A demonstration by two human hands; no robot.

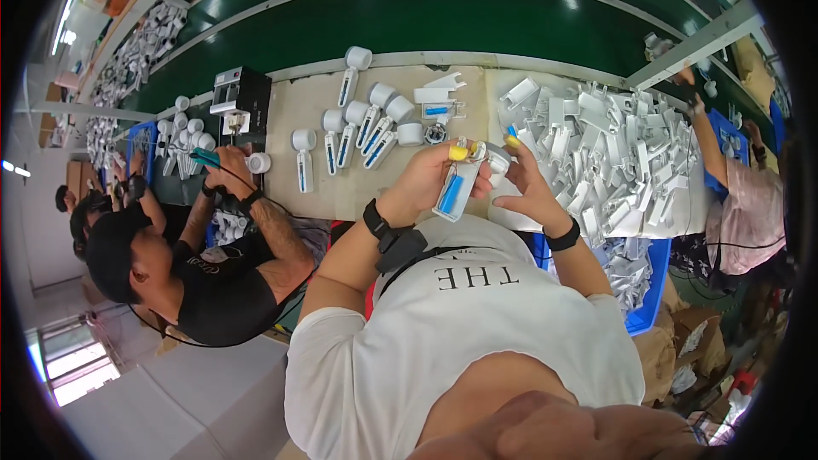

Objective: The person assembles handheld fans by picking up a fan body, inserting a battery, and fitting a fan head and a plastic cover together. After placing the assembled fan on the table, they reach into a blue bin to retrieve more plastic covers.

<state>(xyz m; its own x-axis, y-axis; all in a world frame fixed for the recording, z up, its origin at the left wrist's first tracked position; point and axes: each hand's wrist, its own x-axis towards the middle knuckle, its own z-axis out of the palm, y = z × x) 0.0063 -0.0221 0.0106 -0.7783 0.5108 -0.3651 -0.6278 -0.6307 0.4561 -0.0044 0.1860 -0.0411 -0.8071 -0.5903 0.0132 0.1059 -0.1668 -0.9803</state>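
My left hand is closed on a white plastic handle housing with a blue cylindrical cell inside, tilted in front of my chest. A round white head sits at its upper right end, beside the left fingertips. My right hand is at that head's right side, thumb and index finger spread apart; whether it touches the head I cannot tell. Yellow covers show on a finger of each hand. Behind my left hand, several white units with round heads and blue cells lie on the bench.
A large heap of white plastic shells covers the bench at right, above a blue bin of more parts. Left stands a black-and-silver machine; a co-worker in black works there. Another person is at far right. A green conveyor runs behind.
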